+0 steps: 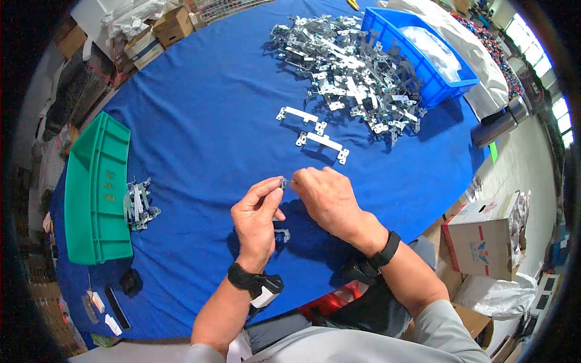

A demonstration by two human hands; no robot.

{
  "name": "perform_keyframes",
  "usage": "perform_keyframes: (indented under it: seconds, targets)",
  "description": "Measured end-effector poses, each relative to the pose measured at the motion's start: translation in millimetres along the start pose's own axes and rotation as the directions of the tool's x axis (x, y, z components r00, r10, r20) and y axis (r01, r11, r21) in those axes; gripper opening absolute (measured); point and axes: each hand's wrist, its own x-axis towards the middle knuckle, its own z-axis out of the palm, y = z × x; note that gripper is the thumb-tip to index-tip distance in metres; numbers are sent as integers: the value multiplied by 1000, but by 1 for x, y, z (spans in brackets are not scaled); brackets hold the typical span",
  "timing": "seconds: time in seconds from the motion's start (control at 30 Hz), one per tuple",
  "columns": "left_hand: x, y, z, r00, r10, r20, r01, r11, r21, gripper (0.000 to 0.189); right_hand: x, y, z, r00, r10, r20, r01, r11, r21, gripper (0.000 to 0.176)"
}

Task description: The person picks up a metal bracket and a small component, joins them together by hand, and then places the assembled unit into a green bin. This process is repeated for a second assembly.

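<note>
My left hand (256,220) pinches a small metal bracket (284,183) between thumb and fingertips, in front of my body above the blue cloth. My right hand (331,202) is closed close beside it, its fingertips meeting right at the bracket's end; what they pinch is too small to make out. Below my left hand, a curved metal piece (282,235) shows partly behind the fingers. Just beyond my hands, two flat metal brackets lie side by side, a farther bracket (301,114) and a nearer bracket (324,142).
A large heap of metal brackets (354,72) lies at the back right, against a blue bin (448,88) holding clear plastic. At left stands a green tray (97,242) with a small bracket pile (140,206) beside it. A metal flask (499,124) is at the right edge.
</note>
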Motion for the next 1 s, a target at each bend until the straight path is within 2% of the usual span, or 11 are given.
perform_keyframes:
  seconds: [0.23,0.3,0.43,0.5,0.63,0.73,0.8,0.83,0.9,0.93,1.0]
  targets:
    - [-1,3,-5,997,-73,26,73,997,21,16,0,2,-3,999,2,38,-3,1000,24,10]
    - [-2,4,-2,999,-46,12,45,999,25,16,-1,1,1,989,133,60,-140,979,146,15]
    - [-3,-1,-4,1000,29,3,-29,999,28,15,-6,-6,8,974,216,67,-223,968,117,16]
    - [-3,2,-2,999,28,16,-28,999,36,16,-4,-3,-1,960,251,127,-277,922,271,19]
    - [-3,2,-3,1000,14,27,-15,999,33,16,-2,3,-4,979,187,84,-203,943,266,26]
    - [-2,3,-4,999,-13,46,12,1000,10,16,2,5,-10,926,288,245,-368,833,413,27]
    - [-3,4,-1,999,-5,42,5,1000,-6,15,8,2,-21,827,364,427,-552,665,503,24]
    - [-4,3,-1,999,-1,37,2,1000,-20,15,6,3,-16,827,362,429,-552,665,503,24]
    - [-2,1,-3,999,-30,34,31,999,-22,15,0,3,-4,961,222,168,-252,949,189,18]
    - [-1,0,-4,998,-58,35,59,998,-25,16,-2,4,-3,960,223,167,-253,948,190,18]
    - [-1,-1,-5,998,-56,35,57,998,-31,16,1,4,-5,999,19,44,-19,1000,-2,16]
